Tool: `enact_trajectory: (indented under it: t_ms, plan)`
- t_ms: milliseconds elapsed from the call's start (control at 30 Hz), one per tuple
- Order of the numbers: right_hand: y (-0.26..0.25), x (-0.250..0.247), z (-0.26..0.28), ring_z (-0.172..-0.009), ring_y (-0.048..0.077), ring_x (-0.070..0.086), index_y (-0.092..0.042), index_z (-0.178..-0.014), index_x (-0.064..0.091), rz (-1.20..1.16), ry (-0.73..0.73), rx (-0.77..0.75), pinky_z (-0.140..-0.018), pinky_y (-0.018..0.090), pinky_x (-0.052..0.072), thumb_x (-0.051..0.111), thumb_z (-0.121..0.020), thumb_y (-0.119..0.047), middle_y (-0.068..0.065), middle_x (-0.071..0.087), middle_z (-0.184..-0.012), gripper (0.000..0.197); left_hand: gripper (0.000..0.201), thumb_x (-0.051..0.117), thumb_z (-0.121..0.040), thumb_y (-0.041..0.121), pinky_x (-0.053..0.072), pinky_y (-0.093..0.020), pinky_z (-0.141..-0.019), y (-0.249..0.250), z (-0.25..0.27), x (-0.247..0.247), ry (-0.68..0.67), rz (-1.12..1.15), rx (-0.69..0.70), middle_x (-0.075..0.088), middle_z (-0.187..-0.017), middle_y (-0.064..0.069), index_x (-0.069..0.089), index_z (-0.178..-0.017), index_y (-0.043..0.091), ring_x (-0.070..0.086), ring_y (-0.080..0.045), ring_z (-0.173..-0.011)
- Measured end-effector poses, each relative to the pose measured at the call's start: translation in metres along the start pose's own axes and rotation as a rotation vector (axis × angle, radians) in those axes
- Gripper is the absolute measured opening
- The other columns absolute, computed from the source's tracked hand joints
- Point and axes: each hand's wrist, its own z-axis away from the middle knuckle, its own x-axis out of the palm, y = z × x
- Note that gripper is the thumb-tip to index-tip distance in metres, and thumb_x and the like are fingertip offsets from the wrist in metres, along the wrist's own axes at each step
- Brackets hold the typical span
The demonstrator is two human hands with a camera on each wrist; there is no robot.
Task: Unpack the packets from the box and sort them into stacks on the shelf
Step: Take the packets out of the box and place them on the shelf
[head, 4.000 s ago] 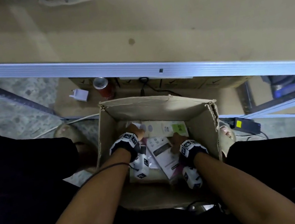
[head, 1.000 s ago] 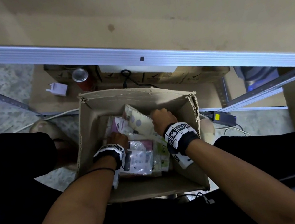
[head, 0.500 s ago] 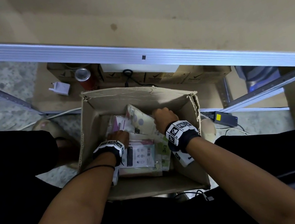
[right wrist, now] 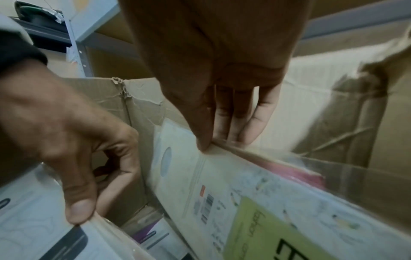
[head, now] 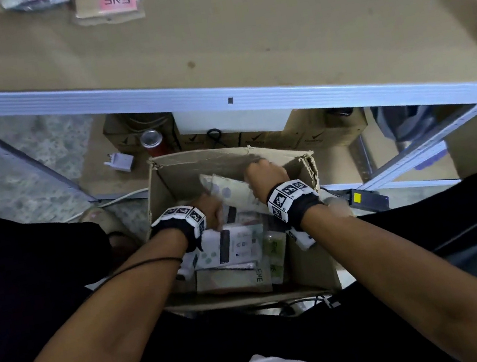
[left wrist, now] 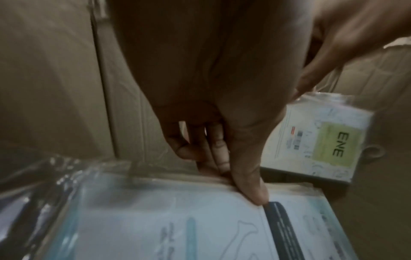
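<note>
Two packets pinched in box — one per hand

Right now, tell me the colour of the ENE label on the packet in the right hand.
Yellow-green label, black lettering; clearest in the right wrist view.

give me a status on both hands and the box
Left hand pinches a white packet in the box. Right hand grips the green-label packet, tilted up. Pink-label packet on the shelf. Nothing blocking.

Open cardboard box on floor, stuffed with plastic-wrapped packets; pink-label packet flat on shelf.
</note>
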Motion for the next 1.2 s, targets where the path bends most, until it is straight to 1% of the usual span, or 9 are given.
enact_trajectory:
  t_ms: [267, 367, 500, 667, 833, 900, 1033, 1167, 1200]
  plan:
    - [-0.009, -0.061, 0.031, -0.11, 0.037, 0.061, -0.008, -0.115, 0.063, 0.014, 0.13, -0.077, -0.092, 0.042, 0.05, 0.055, -0.091, -0.007, 0.017, 0.061, -0.118, 0.026, 0.012, 0.072, -0.08, 0.008, 0.056, -0.033, -0.088, 0.039, 0.051, -0.056, 0.144, -0.118, 0.091, 0.078, -0.091, 0.001, 0.08, -0.083, 0.016, 0.07, -0.02, -0.089]
    - [-0.01, -0.092, 0.047, -0.109, 0.037, 0.061, -0.011, -0.117, 0.064, 0.039, 0.174, -0.073, -0.091, 0.042, 0.051, 0.055, -0.092, -0.011, 0.016, 0.06, -0.118, 0.027, 0.013, 0.076, -0.078, 0.009, 0.057, -0.03, -0.08, 0.056, 0.08, -0.081, 0.197, -0.148, 0.164, 0.078, -0.092, 0.0, 0.082, -0.085, 0.018, 0.071, -0.019, -0.087]
    - [-0.004, -0.139, 0.072, -0.102, 0.034, 0.063, -0.016, -0.104, 0.069, -0.017, 0.219, -0.073, -0.089, 0.041, 0.054, 0.062, -0.087, -0.015, 0.013, 0.063, -0.113, 0.019, 0.017, 0.072, -0.077, -0.001, 0.045, -0.01, -0.062, 0.073, 0.121, -0.117, 0.338, -0.051, 0.253, 0.077, -0.085, -0.004, 0.081, -0.077, 0.014, 0.061, -0.005, -0.066]
    - [0.013, -0.205, 0.103, -0.093, 0.023, 0.067, -0.018, -0.088, 0.074, -0.136, 0.337, -0.085, -0.084, 0.029, 0.054, 0.071, -0.079, -0.013, 0.005, 0.074, -0.097, 0.011, 0.02, 0.072, -0.079, -0.002, 0.05, -0.029, -0.072, 0.091, 0.174, -0.172, 0.422, -0.037, 0.335, 0.076, -0.087, -0.013, 0.077, -0.078, 0.017, 0.063, -0.015, -0.076]
    - [0.041, -0.266, 0.126, -0.076, 0.011, 0.059, -0.024, -0.076, 0.067, -0.275, 0.448, -0.061, -0.064, 0.019, 0.042, 0.076, -0.08, -0.018, -0.007, 0.067, -0.078, 0.012, 0.005, 0.08, -0.082, 0.029, 0.049, -0.021, -0.074, 0.092, 0.224, -0.228, 0.51, 0.009, 0.344, 0.074, -0.082, 0.014, 0.077, -0.08, 0.031, 0.064, -0.007, -0.081]
    - [0.051, -0.285, 0.131, -0.071, 0.012, 0.061, -0.026, -0.069, 0.062, -0.356, 0.475, -0.066, -0.064, 0.021, 0.048, 0.078, -0.08, -0.019, -0.011, 0.064, -0.07, 0.021, 0.003, 0.078, -0.084, 0.031, 0.047, -0.018, -0.075, 0.089, 0.237, -0.245, 0.551, 0.024, 0.331, 0.074, -0.085, 0.016, 0.076, -0.082, 0.033, 0.065, -0.005, -0.082]
    - [0.066, -0.304, 0.127, -0.075, 0.026, 0.068, -0.022, -0.072, 0.065, -0.605, 0.462, -0.056, -0.078, 0.039, 0.061, 0.076, -0.082, -0.014, 0.004, 0.07, -0.078, 0.016, 0.004, 0.072, -0.089, 0.021, 0.047, -0.016, -0.08, 0.072, 0.249, -0.27, 0.612, 0.216, 0.331, 0.074, -0.095, 0.005, 0.074, -0.093, 0.023, 0.065, -0.012, -0.091]
    - [0.064, -0.303, 0.11, -0.077, 0.021, 0.06, -0.017, -0.075, 0.064, -0.939, 0.435, -0.011, -0.082, 0.038, 0.058, 0.073, -0.087, -0.013, 0.009, 0.063, -0.082, 0.015, 0.032, 0.062, -0.097, 0.015, 0.045, -0.042, -0.108, 0.045, 0.238, -0.283, 0.633, 0.629, 0.338, 0.067, -0.126, -0.018, 0.064, -0.126, 0.001, 0.06, -0.033, -0.121]
    - [0.061, -0.301, 0.105, -0.078, 0.021, 0.059, -0.016, -0.077, 0.063, -1.031, 0.413, -0.011, -0.085, 0.038, 0.056, 0.071, -0.088, -0.012, 0.008, 0.062, -0.082, 0.015, 0.037, 0.059, -0.098, 0.014, 0.046, -0.044, -0.107, 0.04, 0.233, -0.283, 0.64, 0.746, 0.364, 0.062, -0.132, -0.022, 0.059, -0.131, -0.003, 0.058, -0.036, -0.124]
